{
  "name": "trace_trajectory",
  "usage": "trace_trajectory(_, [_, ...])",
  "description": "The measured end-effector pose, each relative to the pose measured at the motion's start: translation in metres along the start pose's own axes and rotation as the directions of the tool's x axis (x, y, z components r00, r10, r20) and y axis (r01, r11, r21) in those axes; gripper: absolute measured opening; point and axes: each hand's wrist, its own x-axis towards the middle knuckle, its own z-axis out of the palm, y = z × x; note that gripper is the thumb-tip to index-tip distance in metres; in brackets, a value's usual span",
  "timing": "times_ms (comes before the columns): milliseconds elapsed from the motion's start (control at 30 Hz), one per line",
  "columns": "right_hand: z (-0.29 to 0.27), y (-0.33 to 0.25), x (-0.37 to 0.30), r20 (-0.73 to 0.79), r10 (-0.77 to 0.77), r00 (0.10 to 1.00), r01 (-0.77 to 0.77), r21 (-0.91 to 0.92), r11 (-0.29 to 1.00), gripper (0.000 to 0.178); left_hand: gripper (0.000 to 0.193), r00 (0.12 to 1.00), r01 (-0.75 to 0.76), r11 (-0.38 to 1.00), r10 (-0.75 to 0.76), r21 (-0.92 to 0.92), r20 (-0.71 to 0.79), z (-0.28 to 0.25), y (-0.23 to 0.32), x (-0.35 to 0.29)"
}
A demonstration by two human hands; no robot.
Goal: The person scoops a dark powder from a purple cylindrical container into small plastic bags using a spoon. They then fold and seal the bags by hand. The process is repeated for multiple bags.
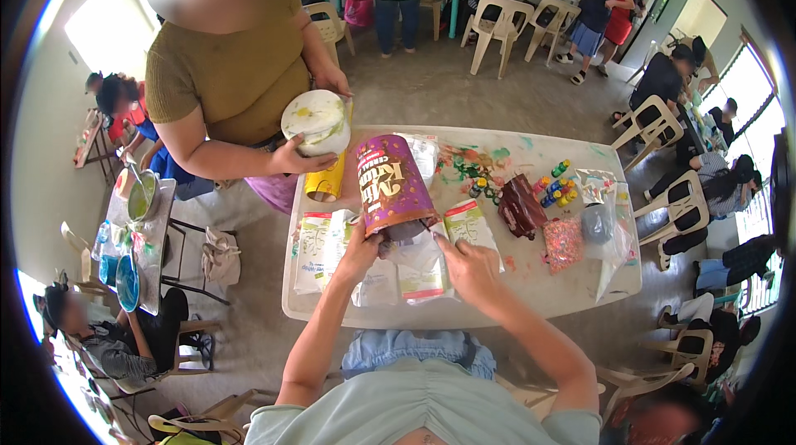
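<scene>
A large purple and brown cereal package [393,181] tilts over the table, its printing upside down and its lower end towards me. My left hand [361,252] is closed on the left side of that end, where greyish plastic [402,233] shows. Close by its right side, my right hand [469,269] is closed around something thin and dark, too hidden to name. White and green packets [421,281] lie beneath my hands. Across the table's left corner, another person [240,97] holds a round white tub [316,121] with yellow-green smears, above a yellow cylinder [326,179].
On the stained white table [531,300], small colouring bottles [557,185], a dark red bag [522,206], a bag of coloured sprinkles [564,244] and clear plastic bags [612,233] lie to the right. Plastic chairs [501,26] and other people stand or sit around the room.
</scene>
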Motion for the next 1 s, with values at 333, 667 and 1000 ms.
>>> trace_trajectory(333, [-0.002,-0.002,0.0,-0.059,0.045,0.997,-0.043,0.028,0.999,0.043,0.049,0.999,0.032,0.994,-0.031,-0.1,0.013,0.003,0.0,-0.001])
trace_trajectory(667, [0.006,-0.01,0.027,-0.143,0.013,0.99,-0.004,0.061,0.998,0.038,0.047,0.997,0.069,0.988,-0.064,-0.135,0.045,-0.001,-0.007,0.008])
trace_trajectory(1000, [-0.01,-0.02,0.006,0.06,0.066,0.996,-0.07,0.069,0.995,0.045,0.043,0.998,0.052,0.98,-0.059,-0.19,-0.027,-0.016,-0.016,0.005])
